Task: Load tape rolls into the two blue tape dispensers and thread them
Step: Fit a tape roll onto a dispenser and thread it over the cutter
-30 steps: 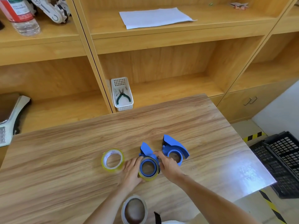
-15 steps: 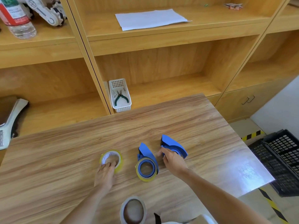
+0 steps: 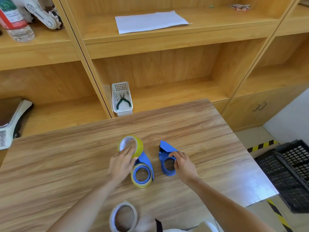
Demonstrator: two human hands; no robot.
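Two blue tape dispensers lie on the wooden table (image 3: 66, 164). The left dispenser (image 3: 145, 166) has a yellow tape roll around its hub. The right dispenser (image 3: 167, 158) has a bare hub, and my right hand (image 3: 183, 164) grips its right side. My left hand (image 3: 122, 163) holds a second yellow tape roll (image 3: 132, 144), tilted up off the table just behind the left dispenser.
A whitish tape roll (image 3: 123, 216) lies at the table's near edge. A white basket with pliers (image 3: 122, 99) stands on the shelf behind the table. Black crates (image 3: 287, 171) sit on the floor to the right. A scale (image 3: 10, 121) rests on the left shelf.
My left hand left the loaded dispenser, reached the loose yellow roll and lifted it toward the dispensers. My right hand shifted onto the right dispenser and took hold of it.
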